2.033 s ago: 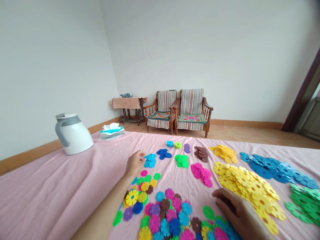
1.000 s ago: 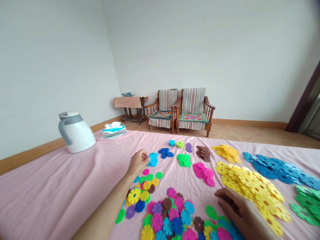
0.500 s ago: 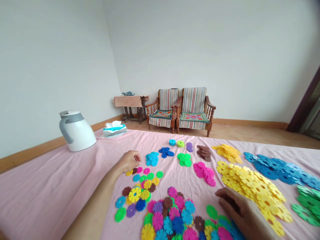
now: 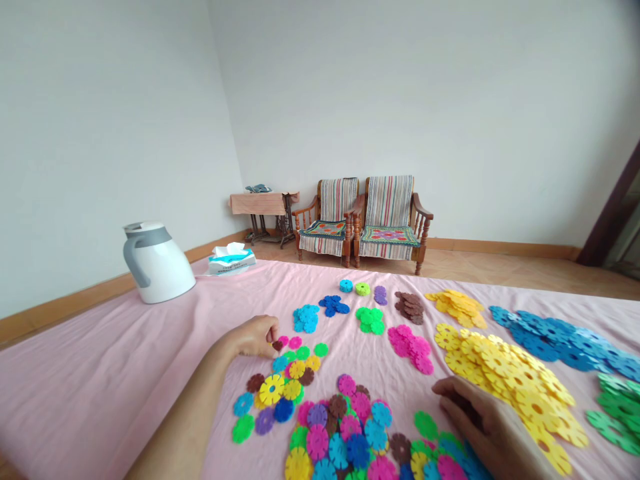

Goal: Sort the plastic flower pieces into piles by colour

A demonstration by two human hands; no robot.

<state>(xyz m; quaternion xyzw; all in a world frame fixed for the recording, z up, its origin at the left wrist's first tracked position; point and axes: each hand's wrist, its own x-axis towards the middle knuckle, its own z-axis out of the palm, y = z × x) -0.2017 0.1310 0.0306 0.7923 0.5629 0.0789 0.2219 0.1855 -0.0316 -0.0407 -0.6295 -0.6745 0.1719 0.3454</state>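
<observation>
I can't tell whether my left fingers [image 4: 273, 327] pinch the brown disc [image 4: 277, 346] beside them; my right fingers [image 4: 459, 385] curl, parted.

Flower-shaped discs [image 4: 510, 373] appear plastic, smooth, glossy on the large blue pile [image 4: 543, 332]. Pink sheet [image 4: 345, 350] is matt, creased cloth. Jug [image 4: 167, 270] looks smooth and glossy, tissue [image 4: 231, 249] is paper, armchair frames [image 4: 424, 214] varnished wood

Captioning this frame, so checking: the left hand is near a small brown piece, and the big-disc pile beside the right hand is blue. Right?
No: the big-disc pile beside the right hand is yellow, as the head view shows. The left hand is near a small brown piece.
</observation>
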